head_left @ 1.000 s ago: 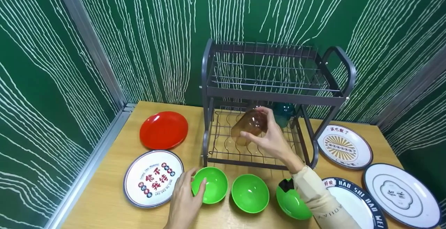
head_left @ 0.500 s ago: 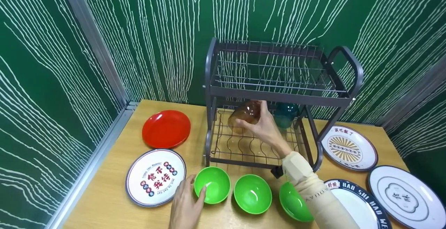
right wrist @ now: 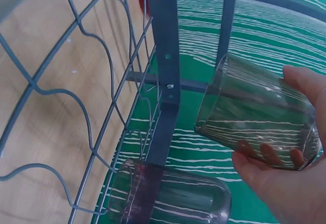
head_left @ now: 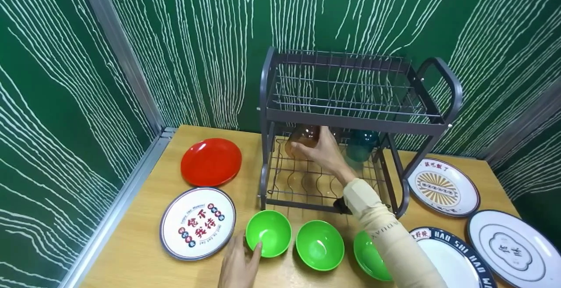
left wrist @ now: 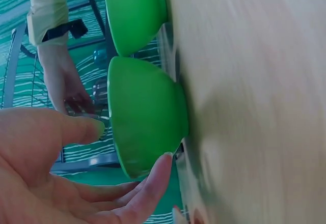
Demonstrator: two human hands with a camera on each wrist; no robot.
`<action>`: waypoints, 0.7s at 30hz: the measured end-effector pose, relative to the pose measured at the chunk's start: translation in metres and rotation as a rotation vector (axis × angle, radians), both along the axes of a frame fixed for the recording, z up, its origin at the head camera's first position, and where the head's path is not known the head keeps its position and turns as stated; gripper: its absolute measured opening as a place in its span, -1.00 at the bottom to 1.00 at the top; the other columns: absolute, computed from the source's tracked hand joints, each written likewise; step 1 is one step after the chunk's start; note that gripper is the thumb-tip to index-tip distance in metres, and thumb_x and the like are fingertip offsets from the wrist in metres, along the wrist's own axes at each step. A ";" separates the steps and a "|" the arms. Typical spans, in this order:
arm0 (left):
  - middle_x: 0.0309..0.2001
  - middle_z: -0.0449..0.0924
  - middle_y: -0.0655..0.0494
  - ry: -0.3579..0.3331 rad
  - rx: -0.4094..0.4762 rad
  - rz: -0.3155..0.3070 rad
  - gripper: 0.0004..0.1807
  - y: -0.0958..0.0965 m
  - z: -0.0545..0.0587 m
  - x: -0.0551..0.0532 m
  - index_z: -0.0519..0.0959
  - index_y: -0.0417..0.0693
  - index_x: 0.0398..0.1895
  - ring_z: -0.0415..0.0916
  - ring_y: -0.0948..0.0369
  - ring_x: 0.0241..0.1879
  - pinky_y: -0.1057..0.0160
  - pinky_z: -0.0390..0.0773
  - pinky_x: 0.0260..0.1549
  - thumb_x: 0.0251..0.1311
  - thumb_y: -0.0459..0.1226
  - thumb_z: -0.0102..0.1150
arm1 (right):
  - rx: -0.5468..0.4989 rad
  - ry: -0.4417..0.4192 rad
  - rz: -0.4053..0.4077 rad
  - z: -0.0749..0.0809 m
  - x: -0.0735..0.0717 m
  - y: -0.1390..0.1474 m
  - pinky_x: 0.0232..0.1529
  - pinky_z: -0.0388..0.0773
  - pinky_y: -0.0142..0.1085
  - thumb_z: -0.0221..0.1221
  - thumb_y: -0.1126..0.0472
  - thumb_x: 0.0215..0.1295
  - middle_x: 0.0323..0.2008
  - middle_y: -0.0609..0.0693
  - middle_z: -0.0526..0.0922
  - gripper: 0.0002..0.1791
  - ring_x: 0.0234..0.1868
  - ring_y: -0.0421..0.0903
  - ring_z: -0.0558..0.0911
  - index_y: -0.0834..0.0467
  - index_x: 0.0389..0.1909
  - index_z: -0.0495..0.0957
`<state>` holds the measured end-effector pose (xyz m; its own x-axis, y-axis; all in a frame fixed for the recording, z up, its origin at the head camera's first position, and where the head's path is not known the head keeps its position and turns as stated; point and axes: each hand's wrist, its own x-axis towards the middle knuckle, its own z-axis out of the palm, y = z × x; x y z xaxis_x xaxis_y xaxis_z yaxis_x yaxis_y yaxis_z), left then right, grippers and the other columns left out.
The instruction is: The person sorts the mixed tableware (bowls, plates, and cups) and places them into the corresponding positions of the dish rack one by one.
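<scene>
My right hand grips a see-through amber drinking glass inside the lower tier of the dark metal dish rack. In the right wrist view the glass is tilted, its wide end facing the wire shelf, with thumb and fingers around its other end. Another clear glass stands on that shelf beside it. A teal glass is farther right on the same tier. My left hand is at the leftmost green bowl, thumb by the rim and relaxed fingers along its side.
Two more green bowls, the middle one and the right one, line the front, the latter partly behind my right sleeve. A red plate and a printed plate lie left. Several white plates, including a sunburst one, lie right.
My right hand has carried the amber glass left and deeper into the lower tier. The left hand has slid slightly down along the left bowl. The view has shifted a little.
</scene>
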<state>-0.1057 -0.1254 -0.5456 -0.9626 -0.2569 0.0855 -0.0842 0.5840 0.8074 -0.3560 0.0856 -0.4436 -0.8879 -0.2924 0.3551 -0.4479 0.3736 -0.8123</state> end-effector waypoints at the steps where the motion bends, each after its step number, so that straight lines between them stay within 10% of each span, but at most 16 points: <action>1: -0.07 0.51 -0.11 -0.005 0.013 -0.005 -0.35 0.000 -0.001 0.000 0.41 -0.47 0.29 0.54 0.13 -0.22 0.05 0.65 -0.20 0.32 -0.17 0.35 | 0.011 -0.003 -0.006 -0.001 -0.002 -0.001 0.48 0.24 0.02 0.46 0.02 0.25 0.53 0.09 0.19 0.17 0.50 0.04 0.25 -0.01 0.66 -0.16; 21: 0.13 0.50 -0.38 0.039 0.155 -0.050 -0.44 0.003 -0.016 -0.007 0.38 -0.52 0.27 0.55 -0.11 0.04 -0.05 0.63 0.05 0.29 -0.37 0.27 | 0.156 0.025 -0.040 -0.024 -0.040 -0.024 0.59 -0.10 -0.05 0.44 0.20 0.27 0.64 0.20 -0.17 0.25 0.63 0.07 -0.11 0.14 0.66 -0.33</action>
